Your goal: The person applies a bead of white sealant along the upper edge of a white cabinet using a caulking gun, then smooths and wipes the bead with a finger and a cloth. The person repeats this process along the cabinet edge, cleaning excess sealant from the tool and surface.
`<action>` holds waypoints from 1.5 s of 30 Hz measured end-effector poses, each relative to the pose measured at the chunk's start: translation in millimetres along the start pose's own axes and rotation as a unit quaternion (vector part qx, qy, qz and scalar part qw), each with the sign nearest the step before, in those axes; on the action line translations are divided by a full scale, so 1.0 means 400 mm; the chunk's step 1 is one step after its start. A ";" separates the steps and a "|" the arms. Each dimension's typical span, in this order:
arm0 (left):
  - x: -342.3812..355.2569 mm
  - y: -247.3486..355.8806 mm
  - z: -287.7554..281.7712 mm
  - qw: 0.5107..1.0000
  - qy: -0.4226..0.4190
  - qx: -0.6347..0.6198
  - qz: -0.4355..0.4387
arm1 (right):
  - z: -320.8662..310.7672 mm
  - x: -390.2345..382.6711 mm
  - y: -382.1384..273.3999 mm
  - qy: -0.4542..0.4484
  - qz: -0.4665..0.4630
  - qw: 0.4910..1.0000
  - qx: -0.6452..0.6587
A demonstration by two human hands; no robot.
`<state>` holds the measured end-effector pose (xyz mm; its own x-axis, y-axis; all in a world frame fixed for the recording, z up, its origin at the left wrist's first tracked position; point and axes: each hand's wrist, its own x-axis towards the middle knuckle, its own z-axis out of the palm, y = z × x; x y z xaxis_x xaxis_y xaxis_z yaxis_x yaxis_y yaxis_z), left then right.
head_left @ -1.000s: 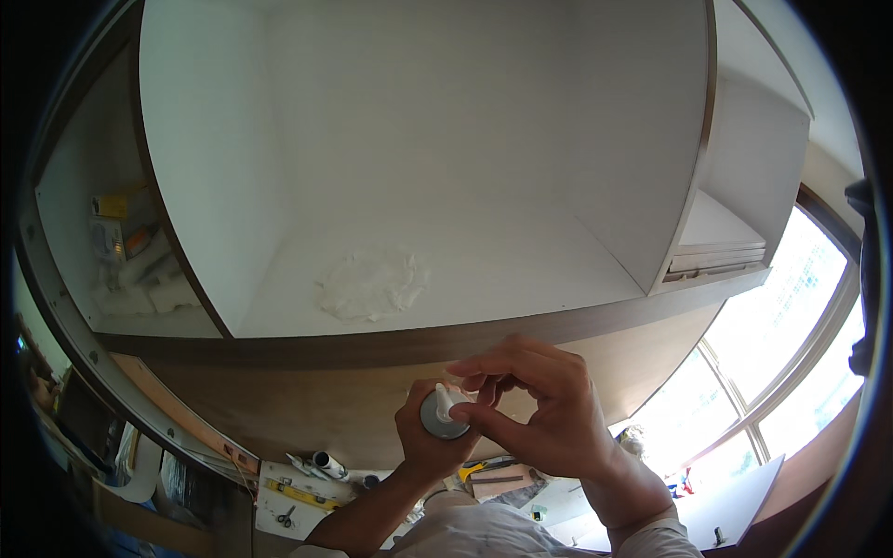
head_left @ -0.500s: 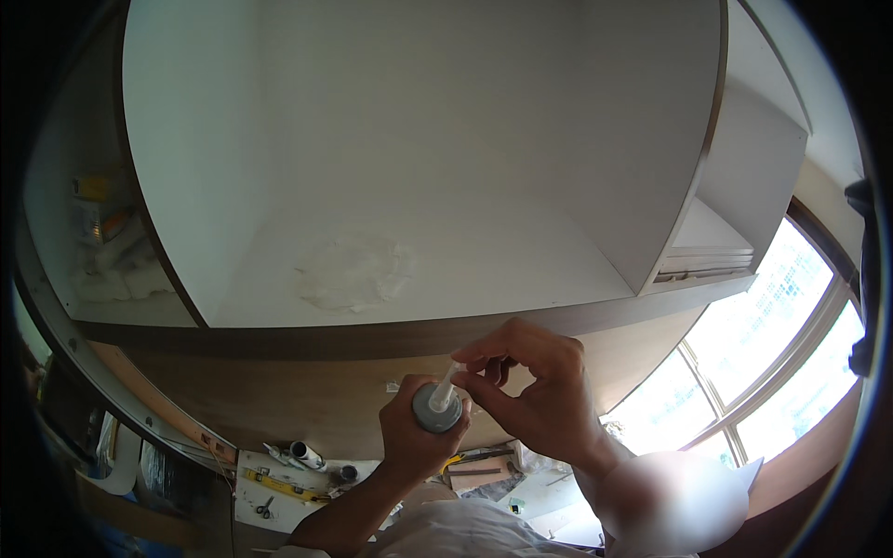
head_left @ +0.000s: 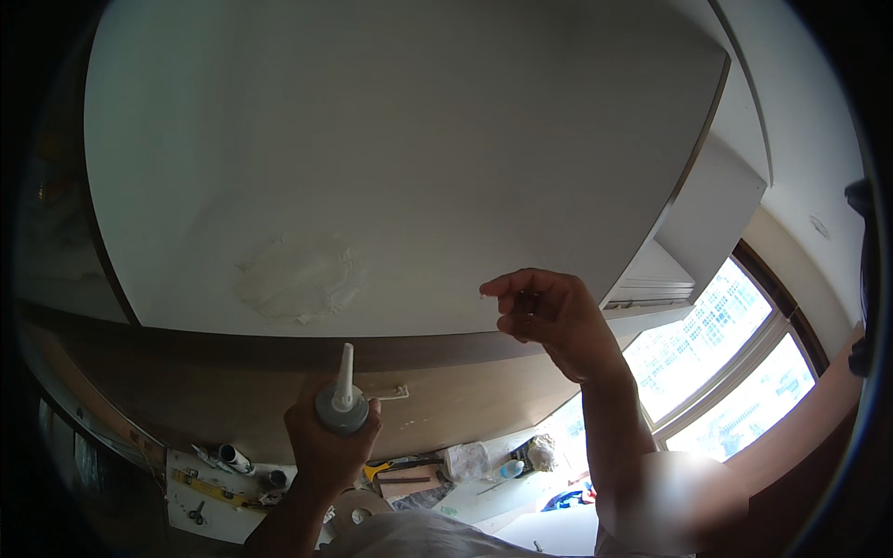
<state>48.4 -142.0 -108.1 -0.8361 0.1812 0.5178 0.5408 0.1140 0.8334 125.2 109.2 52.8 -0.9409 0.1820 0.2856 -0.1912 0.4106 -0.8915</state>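
Observation:
My left hand [head_left: 321, 446] is wrapped round a sealant tube [head_left: 327, 410] with a grey round front end. Its tapered white nozzle [head_left: 345, 372] points upward, just below the cabinet's front edge. Most of the tube's body is hidden by the hand and the viewing angle. Off to the right, my right hand [head_left: 553, 321] is raised in front of the white cabinet floor [head_left: 428, 298]. Its fingers are bent, with a gap between thumb and forefinger. A tiny pale speck shows at the forefinger's tip, too small to name.
A round whitish smeared patch [head_left: 302, 279] marks the cabinet floor. On the surface below lie a yellow spirit level [head_left: 209, 486], scissors [head_left: 196, 512], a pipe piece [head_left: 234, 458] and a yellow-handled tool [head_left: 377, 471]. A window [head_left: 716, 363] stands at the right.
My right hand has left the nozzle and moved up and right, its pinch loosened. My left hand and the tube have shifted left in view. The view itself has turned slightly.

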 end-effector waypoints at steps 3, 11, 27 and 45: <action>0.031 0.001 -0.049 0.998 0.020 -0.041 -0.045 | -0.085 0.093 -0.004 0.039 -0.001 0.986 -0.161; 0.171 -0.060 -0.108 0.984 0.111 0.051 0.132 | -0.299 0.426 0.143 -0.003 -0.008 0.770 -0.638; 0.166 -0.103 -0.120 0.986 0.088 0.050 0.136 | -0.390 0.645 0.353 -0.138 0.049 0.508 -0.849; 0.154 -0.093 -0.121 0.994 0.072 0.044 0.064 | -0.380 0.646 0.364 -0.155 0.041 0.447 -0.880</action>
<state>-27.8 -182.5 -97.8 -0.7605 0.0597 0.6466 0.6450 0.1846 0.7415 -103.3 351.8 50.5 -0.9701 0.2412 -0.0278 0.1076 0.5296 0.8414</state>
